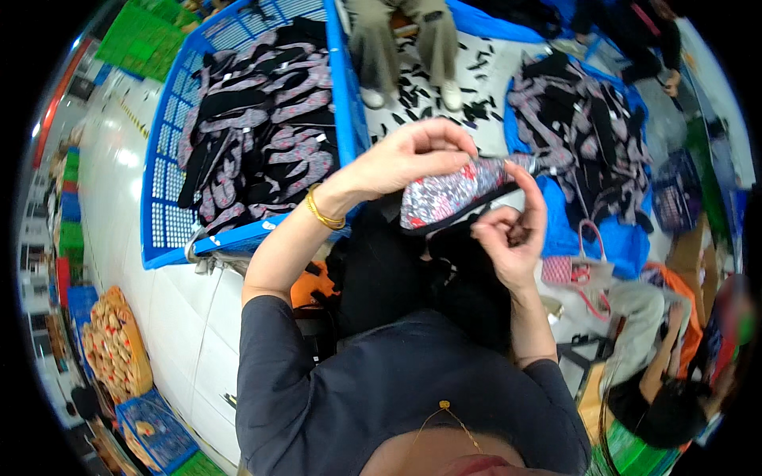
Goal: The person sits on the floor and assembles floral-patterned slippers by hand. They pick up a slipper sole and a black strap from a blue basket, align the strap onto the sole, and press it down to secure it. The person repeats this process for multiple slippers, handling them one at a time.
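In front of my body is a floral grey fabric slipper (456,194) with red flowers and a black edge, tilted up toward the right. My left hand (429,157) pinches its upper edge between thumb and curled fingers. On its other side my right hand (516,234) has its index fingertip at the slipper's narrow right end, with the thumb and other fingers curled in below. The underside of the slipper is hidden.
A blue plastic basket (347,95) full of similar floral and black pieces stands at left. Another pile (587,135) lies on blue sheeting at right. Black scraps litter the floor ahead near a person's legs (440,51). A pink bag (573,270) sits right; another person (663,401) is lower right.
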The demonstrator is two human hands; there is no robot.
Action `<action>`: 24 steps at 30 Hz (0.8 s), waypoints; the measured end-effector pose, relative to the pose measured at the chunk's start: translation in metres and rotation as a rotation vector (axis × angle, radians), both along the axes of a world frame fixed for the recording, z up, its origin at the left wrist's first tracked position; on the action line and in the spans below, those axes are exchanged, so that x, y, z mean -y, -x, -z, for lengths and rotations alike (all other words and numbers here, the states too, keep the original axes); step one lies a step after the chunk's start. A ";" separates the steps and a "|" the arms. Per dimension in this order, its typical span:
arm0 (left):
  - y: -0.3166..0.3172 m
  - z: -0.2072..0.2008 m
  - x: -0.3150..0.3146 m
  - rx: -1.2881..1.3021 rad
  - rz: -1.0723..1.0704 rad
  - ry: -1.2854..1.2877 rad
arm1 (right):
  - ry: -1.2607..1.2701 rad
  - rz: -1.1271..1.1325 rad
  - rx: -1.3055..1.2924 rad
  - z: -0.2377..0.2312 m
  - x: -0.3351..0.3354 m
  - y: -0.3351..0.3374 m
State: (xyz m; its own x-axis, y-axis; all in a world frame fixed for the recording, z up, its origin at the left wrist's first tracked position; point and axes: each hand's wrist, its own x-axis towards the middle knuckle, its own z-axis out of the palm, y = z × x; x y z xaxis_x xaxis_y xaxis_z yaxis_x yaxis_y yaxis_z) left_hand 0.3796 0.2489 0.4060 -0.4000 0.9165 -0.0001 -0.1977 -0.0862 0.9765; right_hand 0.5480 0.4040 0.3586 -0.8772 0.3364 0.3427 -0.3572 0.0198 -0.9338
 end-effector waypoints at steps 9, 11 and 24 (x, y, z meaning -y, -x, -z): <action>-0.036 0.034 -0.034 0.097 0.342 0.004 | 0.106 0.071 0.158 0.070 0.002 -0.055; -0.044 0.038 -0.031 -0.023 0.375 0.062 | 0.177 0.026 0.208 0.073 0.002 -0.063; -0.086 0.078 -0.005 -0.450 0.215 0.137 | 0.037 -0.251 0.446 0.069 -0.012 -0.068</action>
State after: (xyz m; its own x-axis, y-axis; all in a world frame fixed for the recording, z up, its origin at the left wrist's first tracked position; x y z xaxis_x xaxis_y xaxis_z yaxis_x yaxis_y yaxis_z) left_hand 0.4651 0.2542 0.3284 -0.1905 0.9817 0.0031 0.2454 0.0446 0.9684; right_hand 0.6165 0.4163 0.2901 -0.9906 0.1014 -0.0917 0.0869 -0.0510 -0.9949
